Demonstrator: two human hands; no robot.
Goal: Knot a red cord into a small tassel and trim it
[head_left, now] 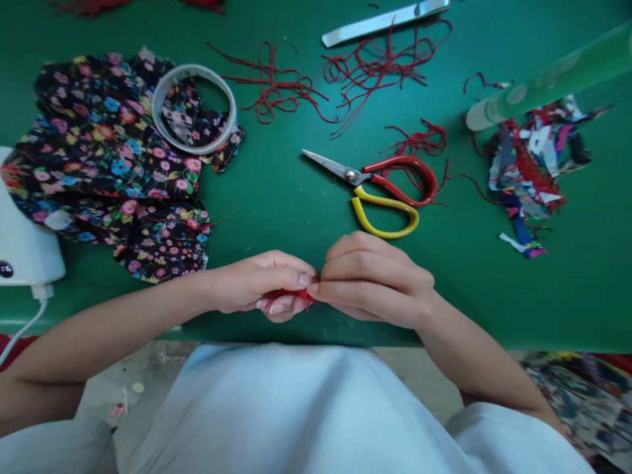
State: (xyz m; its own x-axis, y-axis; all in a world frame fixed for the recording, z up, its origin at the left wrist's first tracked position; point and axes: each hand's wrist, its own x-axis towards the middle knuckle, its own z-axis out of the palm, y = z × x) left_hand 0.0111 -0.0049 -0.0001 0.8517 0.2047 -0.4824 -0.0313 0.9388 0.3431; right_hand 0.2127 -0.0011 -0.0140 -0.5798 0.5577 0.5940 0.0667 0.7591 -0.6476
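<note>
Close to the table's front edge, my left hand (269, 283) is closed around a small bundle of red cord (291, 296); part of it shows between thumb and fingers. My right hand (378, 276) meets it from the right, thumb and fingers pinched at the bundle's end. What exactly the right fingertips grip is mostly hidden, but red strands show at them. Just beyond my right hand lie scissors (350, 175) with one red and one yellow handle, blades slightly apart. Loose dark red cords (269, 85) lie farther back, with another tangle (380, 66) beside them.
Floral black fabric (113, 145) with a tape roll (157, 108) on it lies left. A white device (34, 253) with a cable stands at the left edge. Metal tweezers (380, 25) lie at the back. A green tube (553, 76) and fabric scraps (536, 155) lie right.
</note>
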